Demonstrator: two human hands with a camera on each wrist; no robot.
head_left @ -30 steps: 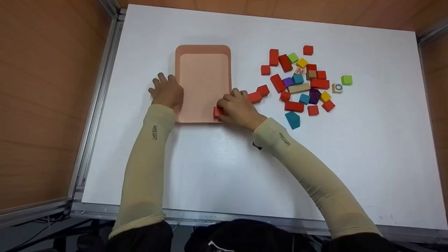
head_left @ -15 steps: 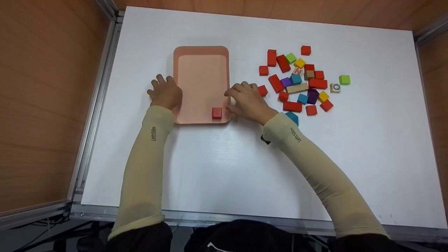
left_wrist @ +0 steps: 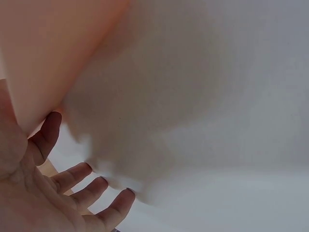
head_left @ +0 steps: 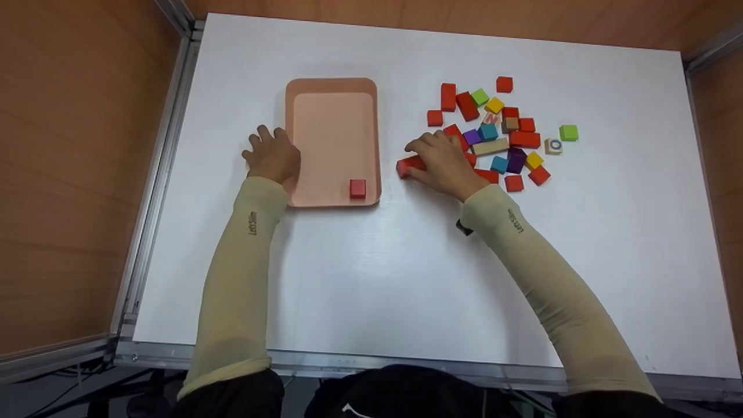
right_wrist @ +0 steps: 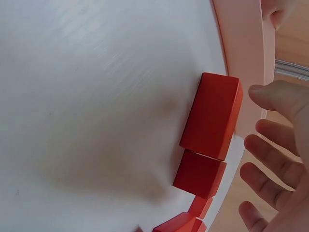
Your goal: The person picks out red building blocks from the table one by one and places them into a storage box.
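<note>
Rightward from the tray (head_left: 331,85) goes my right hand (head_left: 442,165), off its side wall and out over the long red block (right_wrist: 212,116). Thumb and fingers are spread well apart, holding nothing; whether they touch it, I can't tell. Just past its end sits a shorter red block (right_wrist: 199,173). So it's the reach, I'd judge, and the next move calls for thumb and fingers closing on that long one without nudging its neighbour. Over at the tray's left wall, my left hand (head_left: 273,155) rests alongside, fingers loosely apart, gripping nothing I can see, perhaps steadying. Inside, a red cube (head_left: 358,189) sits near the close right corner. Farther off lies the scatter: tan bar (head_left: 491,147), teal cube (head_left: 488,132), and, farthest, one stray red piece (head_left: 504,85).
</note>
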